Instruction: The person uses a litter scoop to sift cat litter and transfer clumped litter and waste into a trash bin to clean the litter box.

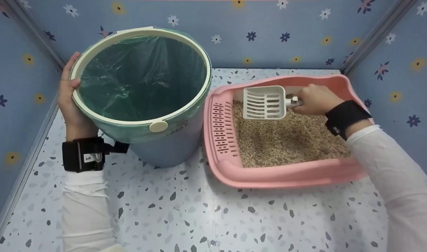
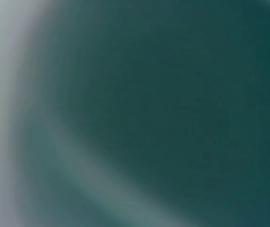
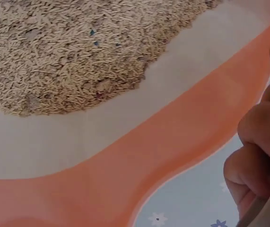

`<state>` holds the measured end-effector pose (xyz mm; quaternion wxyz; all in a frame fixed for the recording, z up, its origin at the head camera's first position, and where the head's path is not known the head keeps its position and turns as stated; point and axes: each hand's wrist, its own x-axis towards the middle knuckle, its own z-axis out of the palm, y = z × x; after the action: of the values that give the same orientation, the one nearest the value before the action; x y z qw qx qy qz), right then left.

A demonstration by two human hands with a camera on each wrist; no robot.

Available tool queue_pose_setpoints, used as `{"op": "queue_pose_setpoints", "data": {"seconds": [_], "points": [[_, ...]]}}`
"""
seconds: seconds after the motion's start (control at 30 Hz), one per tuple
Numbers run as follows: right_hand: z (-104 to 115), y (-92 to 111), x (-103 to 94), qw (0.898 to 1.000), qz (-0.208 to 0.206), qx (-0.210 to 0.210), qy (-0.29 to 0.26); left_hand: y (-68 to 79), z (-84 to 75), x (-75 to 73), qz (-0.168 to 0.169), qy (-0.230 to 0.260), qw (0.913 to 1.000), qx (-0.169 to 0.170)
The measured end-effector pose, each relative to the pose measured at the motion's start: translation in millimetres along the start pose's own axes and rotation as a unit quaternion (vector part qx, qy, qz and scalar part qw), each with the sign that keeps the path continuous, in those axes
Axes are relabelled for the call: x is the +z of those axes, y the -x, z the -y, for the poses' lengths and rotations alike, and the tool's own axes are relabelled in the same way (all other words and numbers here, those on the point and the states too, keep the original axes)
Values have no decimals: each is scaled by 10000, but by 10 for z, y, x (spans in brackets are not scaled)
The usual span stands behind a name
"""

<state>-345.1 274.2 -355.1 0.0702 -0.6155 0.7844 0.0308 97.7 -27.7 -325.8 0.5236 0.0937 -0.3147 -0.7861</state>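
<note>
In the head view my right hand grips the handle of a pale litter scoop, its slotted head held over the litter. Below it a pink litter box holds tan cat litter. My left hand holds the left side of a blue-grey trash bin, thumb at the cream rim. A green bag lines the bin, which leans slightly. Curled fingers show at the right of the right wrist view; the scoop is out of sight there. The left wrist view is a green blur.
Flowered blue wall panels stand behind and on both sides. Bin and litter box are side by side on a white speckled floor. A slotted ledge runs along the box's left side.
</note>
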Motion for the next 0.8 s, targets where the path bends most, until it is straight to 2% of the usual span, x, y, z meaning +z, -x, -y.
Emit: {"op": "queue_pose_setpoints", "data": {"seconds": [0.2,0.43,0.63,0.8], "points": [[-37,-31,165,9968,350,-286,658,-2,4,-5,7,50,10000,8],[-1,-71,341,9939,917,-360,504,16,-1,-15,61,-24,10000,20],[-59,-85,452,9929,859,-550,617,27,-6,-24,119,-201,9997,-11],[-141,-70,524,9929,919,-417,623,28,-12,-20,62,-93,9999,-72]]}}
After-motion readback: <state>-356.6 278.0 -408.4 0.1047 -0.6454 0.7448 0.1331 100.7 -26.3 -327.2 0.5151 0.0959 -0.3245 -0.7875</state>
